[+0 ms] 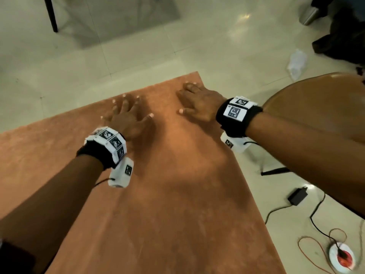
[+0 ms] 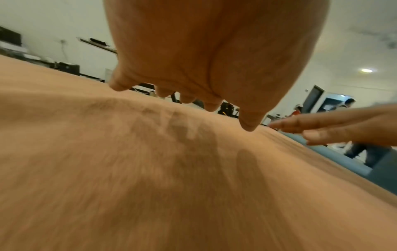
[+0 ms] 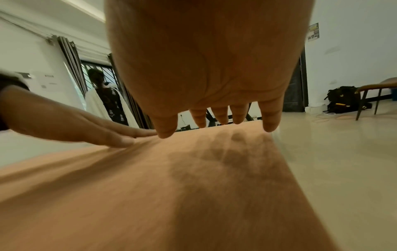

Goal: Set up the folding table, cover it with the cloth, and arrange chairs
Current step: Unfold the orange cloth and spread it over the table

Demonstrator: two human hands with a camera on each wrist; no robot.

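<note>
While the cloth [image 1: 158, 194] lies spread over the table, running near to far, the left hand [image 1: 126, 117] rests flat with fingers splayed; just right, the right hand [image 1: 197, 103], also spread, sits nearer the far-right corner, probably smoothing outward.

Left hand [image 1: 126, 117] and right hand [image 1: 197, 103] are lying flat, fingers spread, on orange cloth [image 1: 167, 194]; chair [image 1: 320, 101] is standing just right.
</note>
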